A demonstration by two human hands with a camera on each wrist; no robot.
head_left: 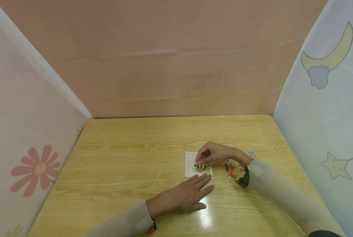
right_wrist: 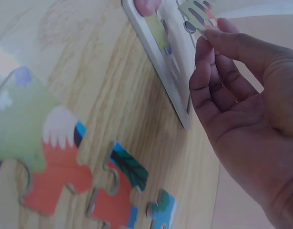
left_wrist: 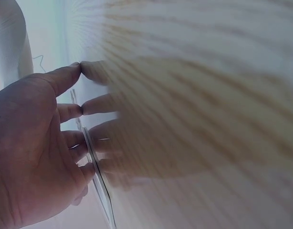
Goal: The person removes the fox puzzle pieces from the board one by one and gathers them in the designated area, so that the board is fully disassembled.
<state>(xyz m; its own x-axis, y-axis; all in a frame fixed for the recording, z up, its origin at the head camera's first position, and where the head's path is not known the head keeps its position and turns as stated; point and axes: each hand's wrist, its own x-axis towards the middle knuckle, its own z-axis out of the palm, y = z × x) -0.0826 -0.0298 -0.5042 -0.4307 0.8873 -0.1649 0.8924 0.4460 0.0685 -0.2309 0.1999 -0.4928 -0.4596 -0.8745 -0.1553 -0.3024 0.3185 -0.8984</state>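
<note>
My right hand (head_left: 216, 153) pinches a jigsaw piece (right_wrist: 197, 16) between thumb and fingers. The piece is green with dark stripes and a bit of orange, and it is held tilted above a white puzzle tray (head_left: 189, 166). Inside the tray, near its close right corner, lies a green piece (right_wrist: 158, 34). My left hand (head_left: 189, 195) is spread palm down, its fingertips on the tabletop and at the tray's near edge. One left fingertip (right_wrist: 147, 5) shows over the tray rim in the right wrist view.
Several loose jigsaw pieces (head_left: 231, 168) lie right of the tray, partly hidden by the right forearm. Among them are an orange-and-green piece (right_wrist: 55, 176) and a blue-green piece (right_wrist: 163, 210). Fabric walls (head_left: 176, 65) enclose the wooden table (head_left: 120, 148) at the back and sides.
</note>
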